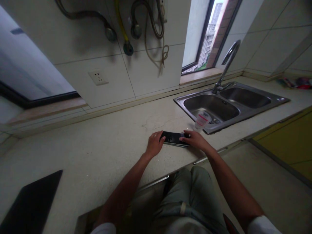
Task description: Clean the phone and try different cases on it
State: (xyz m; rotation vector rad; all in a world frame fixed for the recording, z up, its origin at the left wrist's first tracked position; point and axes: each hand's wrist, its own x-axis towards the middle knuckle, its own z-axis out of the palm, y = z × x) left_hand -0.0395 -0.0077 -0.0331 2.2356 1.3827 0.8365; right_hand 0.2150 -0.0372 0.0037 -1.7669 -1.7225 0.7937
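A black smartphone lies sideways at the counter's front part, its dark glossy screen facing up. My left hand grips its left end, with the thumb on the near edge and a ring on one finger. At the other end, my right hand holds the phone with fingers over the far edge and thumb near the screen. A clear plastic cup with red print stands just beyond my right hand, beside the sink.
A steel double sink with a curved faucet is set into the counter at right. A black flat panel lies at lower left. Hoses hang from the wall above a socket. Blurred colourful items lie far right.
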